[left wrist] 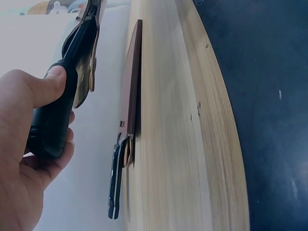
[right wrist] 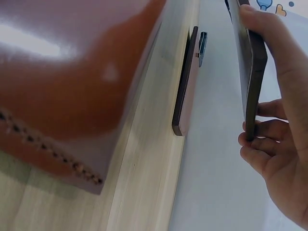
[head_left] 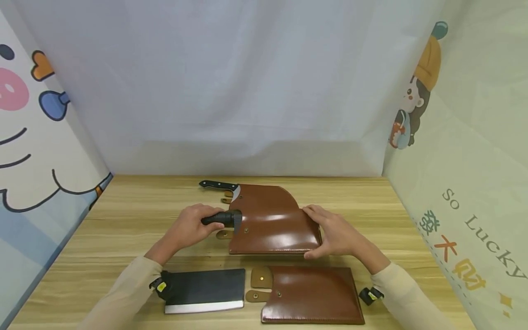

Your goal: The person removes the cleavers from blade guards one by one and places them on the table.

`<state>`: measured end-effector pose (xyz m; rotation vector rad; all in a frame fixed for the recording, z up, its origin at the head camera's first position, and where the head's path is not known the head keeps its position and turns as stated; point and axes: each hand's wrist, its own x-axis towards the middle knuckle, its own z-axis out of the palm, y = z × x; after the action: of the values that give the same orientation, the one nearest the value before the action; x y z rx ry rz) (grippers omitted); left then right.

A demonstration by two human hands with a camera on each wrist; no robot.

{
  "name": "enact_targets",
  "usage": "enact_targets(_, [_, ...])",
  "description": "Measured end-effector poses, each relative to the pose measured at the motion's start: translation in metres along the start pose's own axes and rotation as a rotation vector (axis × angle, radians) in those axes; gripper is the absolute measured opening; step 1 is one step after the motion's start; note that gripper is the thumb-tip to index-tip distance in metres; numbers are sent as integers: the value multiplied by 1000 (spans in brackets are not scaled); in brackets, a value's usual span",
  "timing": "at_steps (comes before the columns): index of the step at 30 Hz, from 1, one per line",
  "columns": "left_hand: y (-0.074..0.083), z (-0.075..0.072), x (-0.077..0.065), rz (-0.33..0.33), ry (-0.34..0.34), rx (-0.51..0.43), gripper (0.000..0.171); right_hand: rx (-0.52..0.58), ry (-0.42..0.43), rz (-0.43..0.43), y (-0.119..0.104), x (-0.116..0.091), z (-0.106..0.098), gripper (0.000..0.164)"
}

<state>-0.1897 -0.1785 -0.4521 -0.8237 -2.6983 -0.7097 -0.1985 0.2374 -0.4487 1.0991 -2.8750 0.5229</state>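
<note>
My left hand [head_left: 191, 228] grips the black handle [left wrist: 54, 113] of a cleaver, thumb along its top in the left wrist view. Most of the blade is hidden inside a glossy brown leather sheath [head_left: 276, 231]; only a dark strip of blade [head_left: 238, 222] shows at the opening. At the sheath's far right end, my right hand [head_left: 335, 233] holds the edge between thumb and fingers. The right wrist view shows this sheath edge [right wrist: 257, 79] raised above the table. An undone strap [head_left: 224, 234] sticks out below the handle.
Behind lies another sheathed knife [head_left: 264, 195] with a riveted black handle [head_left: 218, 185]. In front, a bare dark cleaver blade [head_left: 208, 286] lies under my left wrist, beside a brown sheath [head_left: 315, 295] with undone straps. The wooden table [head_left: 136, 201] meets a white backdrop [head_left: 264, 91].
</note>
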Motion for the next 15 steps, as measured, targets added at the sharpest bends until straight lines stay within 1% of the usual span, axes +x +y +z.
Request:
enact_targets(8, [-5,-3,-4,1,1,-11,40,-1,9,-24,5,-5,2,122])
enact_targets(15, [-9,-4,-7,2,3,-15,37,13,18,-13,7,-7,2,122])
